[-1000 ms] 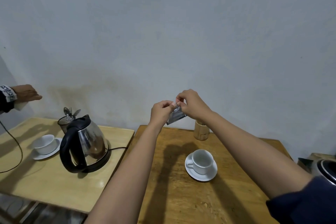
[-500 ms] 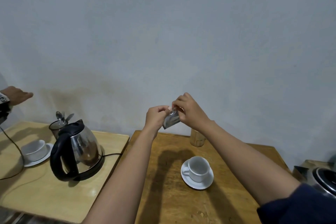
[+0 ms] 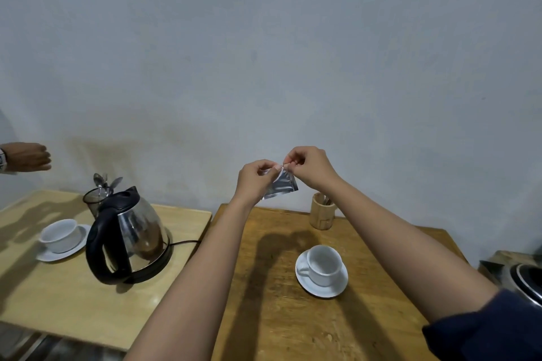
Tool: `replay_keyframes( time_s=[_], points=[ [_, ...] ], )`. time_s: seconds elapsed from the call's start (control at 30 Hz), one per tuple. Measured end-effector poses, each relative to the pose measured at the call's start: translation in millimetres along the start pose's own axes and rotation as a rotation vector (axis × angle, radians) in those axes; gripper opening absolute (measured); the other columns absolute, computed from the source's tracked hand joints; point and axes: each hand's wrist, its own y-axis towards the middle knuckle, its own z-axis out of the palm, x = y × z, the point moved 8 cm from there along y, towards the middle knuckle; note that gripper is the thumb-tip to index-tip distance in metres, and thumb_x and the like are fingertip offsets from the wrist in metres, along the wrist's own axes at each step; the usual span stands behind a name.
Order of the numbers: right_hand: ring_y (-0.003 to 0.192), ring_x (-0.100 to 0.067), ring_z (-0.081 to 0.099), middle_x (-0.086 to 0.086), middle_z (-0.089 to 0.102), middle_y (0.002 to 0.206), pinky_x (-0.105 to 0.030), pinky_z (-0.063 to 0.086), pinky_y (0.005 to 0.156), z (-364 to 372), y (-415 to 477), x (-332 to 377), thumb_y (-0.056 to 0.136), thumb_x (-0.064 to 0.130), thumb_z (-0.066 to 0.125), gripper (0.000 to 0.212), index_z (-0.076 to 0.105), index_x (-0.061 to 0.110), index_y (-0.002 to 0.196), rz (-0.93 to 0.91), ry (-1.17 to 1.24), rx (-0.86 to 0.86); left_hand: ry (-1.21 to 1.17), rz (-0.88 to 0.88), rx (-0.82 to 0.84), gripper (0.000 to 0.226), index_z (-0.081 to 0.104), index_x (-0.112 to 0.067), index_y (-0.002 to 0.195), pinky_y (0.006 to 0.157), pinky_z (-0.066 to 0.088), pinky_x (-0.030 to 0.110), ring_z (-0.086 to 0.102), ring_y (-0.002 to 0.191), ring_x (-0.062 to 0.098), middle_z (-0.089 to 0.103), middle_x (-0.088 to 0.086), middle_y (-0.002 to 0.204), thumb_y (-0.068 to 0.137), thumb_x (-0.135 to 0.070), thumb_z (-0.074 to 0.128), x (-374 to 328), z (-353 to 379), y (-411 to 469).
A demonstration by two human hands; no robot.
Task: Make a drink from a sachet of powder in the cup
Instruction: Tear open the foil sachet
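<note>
Pinching a small silver sachet point(image 3: 281, 185) at its top edge, the left hand point(image 3: 254, 181) and right hand point(image 3: 310, 166) hold it up in the air above the far side of the darker wooden table point(image 3: 293, 316). Below, nearer and to the right, an empty white cup point(image 3: 324, 264) sits on its saucer point(image 3: 321, 286). A wooden holder point(image 3: 322, 214) stands at the far edge. On the left table point(image 3: 58, 296) stands an electric kettle point(image 3: 130, 236).
</note>
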Motion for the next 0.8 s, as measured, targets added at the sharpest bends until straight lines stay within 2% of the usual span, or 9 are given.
replay_keyframes(
  time_s=[0.1,0.2,0.3,0.4,0.5,0.6,0.7,0.8],
  points=[
    [0.06,-0.005,0.051,0.002,0.06,0.066,-0.002,0.04,0.05,1,-1,-1,0.078,0.005,0.064,0.008,0.07,0.01,0.076,0.009,0.002,0.006,0.004,0.004,0.002,0.02,0.071,-0.005,0.095,0.082,0.049,0.032,0.061,0.092,0.022,0.069,0.009,0.094,0.087,-0.021,0.061,1,1,-2],
    [0.064,-0.01,0.052,-0.002,0.061,0.07,-0.013,0.041,0.055,2,-3,-3,0.078,0.008,0.067,0.004,0.07,0.01,0.076,0.012,-0.01,0.02,0.022,0.007,0.0,0.019,0.07,-0.007,0.095,0.084,0.05,0.035,0.062,0.095,0.025,0.068,0.007,0.094,0.088,-0.022,0.06,2,2,-4],
    [0.065,-0.012,0.052,-0.006,0.063,0.073,-0.017,0.042,0.058,1,-4,-3,0.079,0.009,0.067,0.004,0.071,0.008,0.078,0.007,-0.014,0.014,0.069,0.021,-0.009,0.02,0.069,-0.009,0.097,0.084,0.05,0.037,0.062,0.098,0.028,0.068,0.008,0.098,0.09,-0.023,0.057,0,3,-5],
    [0.061,-0.008,0.05,-0.006,0.063,0.073,-0.012,0.04,0.055,1,-7,0,0.08,0.006,0.064,0.007,0.071,0.006,0.08,-0.011,-0.04,0.01,0.108,0.02,-0.01,0.014,0.068,-0.021,0.085,0.092,0.049,0.045,0.062,0.099,0.028,0.066,-0.001,0.092,0.089,-0.027,0.056,0,5,-5],
    [0.057,-0.006,0.045,-0.007,0.06,0.072,-0.007,0.037,0.049,4,-12,5,0.082,0.001,0.056,0.013,0.068,0.004,0.08,-0.065,-0.071,0.017,0.111,-0.025,0.001,0.022,0.061,-0.034,0.066,0.095,0.044,0.045,0.062,0.098,0.026,0.065,-0.007,0.084,0.087,-0.028,0.057,2,7,-3],
    [0.069,-0.015,0.045,-0.006,0.059,0.078,-0.022,0.035,0.062,8,-17,13,0.084,0.0,0.052,0.014,0.066,0.001,0.085,-0.165,-0.134,0.008,-0.075,-0.107,0.054,0.022,0.064,-0.028,0.067,0.084,0.047,0.038,0.06,0.088,0.023,0.065,-0.002,0.079,0.088,-0.021,0.058,8,13,-4],
    [0.085,-0.017,0.039,-0.009,0.06,0.087,-0.02,0.028,0.067,13,-20,15,0.085,-0.004,0.048,0.018,0.064,-0.001,0.091,-0.28,-0.227,0.018,-0.173,-0.148,0.082,0.025,0.063,-0.023,0.066,0.073,0.043,0.032,0.055,0.08,0.02,0.062,-0.003,0.073,0.089,-0.017,0.057,13,19,-6],
    [0.083,-0.019,0.037,-0.016,0.06,0.084,-0.022,0.032,0.07,25,-27,24,0.078,-0.009,0.044,0.023,0.063,-0.002,0.089,-0.444,-0.299,0.068,-0.22,-0.171,0.051,0.029,0.06,-0.02,0.062,0.065,0.043,0.023,0.054,0.073,0.016,0.06,-0.001,0.069,0.087,-0.008,0.054,16,17,-5]
  ],
)
